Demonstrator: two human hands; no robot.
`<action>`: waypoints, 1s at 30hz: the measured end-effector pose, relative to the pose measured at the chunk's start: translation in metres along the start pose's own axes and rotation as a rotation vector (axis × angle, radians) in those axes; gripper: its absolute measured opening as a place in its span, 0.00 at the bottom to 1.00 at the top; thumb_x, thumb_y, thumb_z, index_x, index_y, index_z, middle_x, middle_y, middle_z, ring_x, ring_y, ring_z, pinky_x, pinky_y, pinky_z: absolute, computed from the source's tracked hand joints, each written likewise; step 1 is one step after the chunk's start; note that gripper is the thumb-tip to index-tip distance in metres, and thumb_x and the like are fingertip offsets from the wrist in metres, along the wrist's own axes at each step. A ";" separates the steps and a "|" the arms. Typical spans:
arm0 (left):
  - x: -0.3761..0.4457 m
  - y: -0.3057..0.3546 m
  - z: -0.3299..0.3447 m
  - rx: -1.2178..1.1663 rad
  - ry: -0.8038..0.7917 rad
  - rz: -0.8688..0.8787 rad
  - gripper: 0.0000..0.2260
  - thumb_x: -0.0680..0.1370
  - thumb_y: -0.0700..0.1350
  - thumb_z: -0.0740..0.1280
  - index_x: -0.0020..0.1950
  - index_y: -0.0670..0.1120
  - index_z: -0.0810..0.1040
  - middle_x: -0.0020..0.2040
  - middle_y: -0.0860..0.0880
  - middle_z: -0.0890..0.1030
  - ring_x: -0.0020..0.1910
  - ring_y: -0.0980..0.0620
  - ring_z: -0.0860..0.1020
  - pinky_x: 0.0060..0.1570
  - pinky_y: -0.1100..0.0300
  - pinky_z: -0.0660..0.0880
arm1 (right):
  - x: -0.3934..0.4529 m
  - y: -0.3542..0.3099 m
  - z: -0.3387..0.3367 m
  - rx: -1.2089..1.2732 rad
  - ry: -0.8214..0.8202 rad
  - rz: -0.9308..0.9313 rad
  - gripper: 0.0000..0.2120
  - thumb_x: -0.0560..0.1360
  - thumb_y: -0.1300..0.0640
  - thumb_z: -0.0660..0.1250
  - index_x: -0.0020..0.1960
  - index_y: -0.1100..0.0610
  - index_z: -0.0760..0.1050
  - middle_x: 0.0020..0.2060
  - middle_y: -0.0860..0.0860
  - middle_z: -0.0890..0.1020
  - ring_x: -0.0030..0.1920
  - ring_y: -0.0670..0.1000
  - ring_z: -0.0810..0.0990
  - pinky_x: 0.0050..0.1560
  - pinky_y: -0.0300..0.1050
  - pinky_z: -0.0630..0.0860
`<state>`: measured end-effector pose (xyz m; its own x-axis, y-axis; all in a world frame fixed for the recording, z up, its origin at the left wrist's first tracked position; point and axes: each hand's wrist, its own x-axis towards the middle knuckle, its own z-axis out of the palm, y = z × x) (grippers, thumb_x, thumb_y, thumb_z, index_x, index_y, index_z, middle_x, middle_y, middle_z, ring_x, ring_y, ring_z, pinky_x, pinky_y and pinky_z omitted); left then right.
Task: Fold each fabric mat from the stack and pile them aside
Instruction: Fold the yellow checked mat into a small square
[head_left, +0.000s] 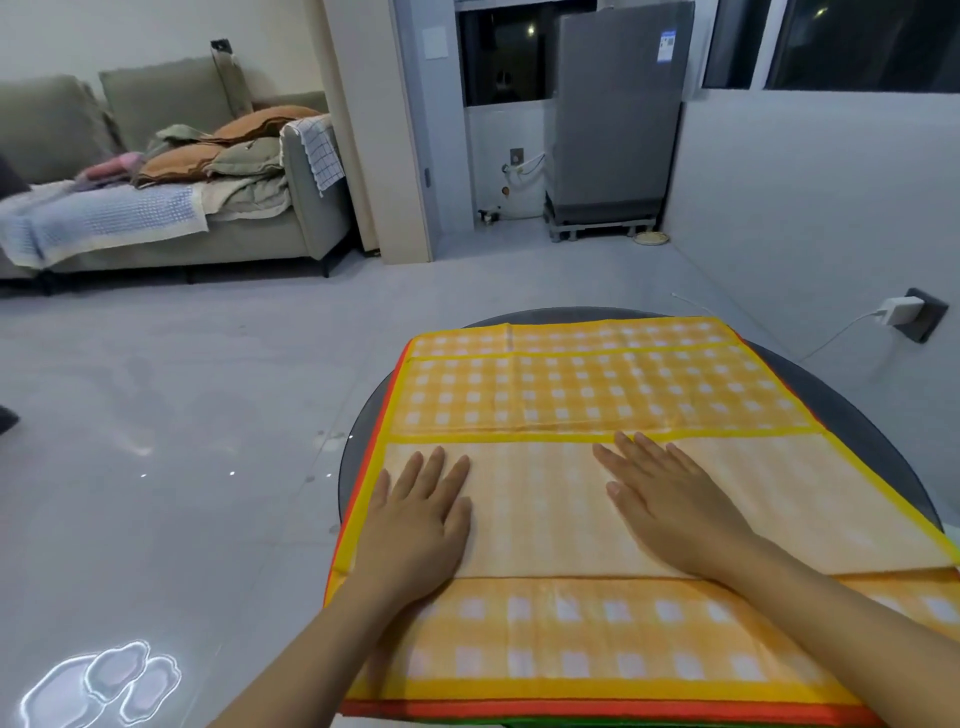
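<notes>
A stack of fabric mats lies on a round dark table (857, 384). The top one is a yellow checked mat (597, 389) with a yellow border. A pale band of it (540, 509), showing the faded underside, is folded across the middle. My left hand (421, 514) lies flat on the left part of that folded band, fingers straight. My right hand (670, 499) lies flat on it right of centre, fingers spread. An orange-red mat edge (597, 709) and a green one (571, 723) show beneath at the near side.
A grey sofa (171, 156) piled with cushions and blankets stands at the far left. A grey appliance (618, 114) stands at the back by the window. A charger (893, 310) is plugged into the right wall. Grey tiled floor (182, 415) surrounds the table.
</notes>
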<state>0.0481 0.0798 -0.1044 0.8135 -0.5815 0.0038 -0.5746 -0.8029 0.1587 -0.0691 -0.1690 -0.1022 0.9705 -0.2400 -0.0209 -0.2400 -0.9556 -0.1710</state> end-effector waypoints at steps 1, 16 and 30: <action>-0.001 -0.004 0.000 -0.004 0.002 0.005 0.22 0.82 0.57 0.43 0.76 0.62 0.43 0.78 0.57 0.42 0.76 0.55 0.40 0.75 0.51 0.37 | 0.000 0.000 0.000 -0.001 0.002 -0.001 0.24 0.80 0.43 0.39 0.75 0.42 0.43 0.76 0.43 0.43 0.75 0.43 0.38 0.73 0.44 0.36; 0.017 0.031 -0.023 -0.202 -0.032 0.028 0.21 0.83 0.51 0.47 0.75 0.51 0.60 0.78 0.50 0.55 0.77 0.55 0.49 0.75 0.47 0.41 | 0.004 -0.005 -0.034 0.310 0.132 0.013 0.22 0.81 0.49 0.52 0.74 0.47 0.58 0.75 0.45 0.57 0.75 0.44 0.48 0.73 0.41 0.46; 0.181 0.069 -0.017 -0.220 0.047 0.080 0.17 0.82 0.48 0.52 0.70 0.48 0.69 0.73 0.50 0.67 0.74 0.54 0.59 0.72 0.46 0.49 | 0.145 0.042 -0.035 0.154 0.217 0.144 0.17 0.80 0.52 0.55 0.67 0.51 0.71 0.65 0.49 0.75 0.67 0.53 0.68 0.65 0.48 0.61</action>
<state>0.1572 -0.0781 -0.0760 0.7728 -0.6308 0.0705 -0.6080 -0.7038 0.3673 0.0611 -0.2503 -0.0777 0.8958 -0.4176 0.1521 -0.3525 -0.8760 -0.3291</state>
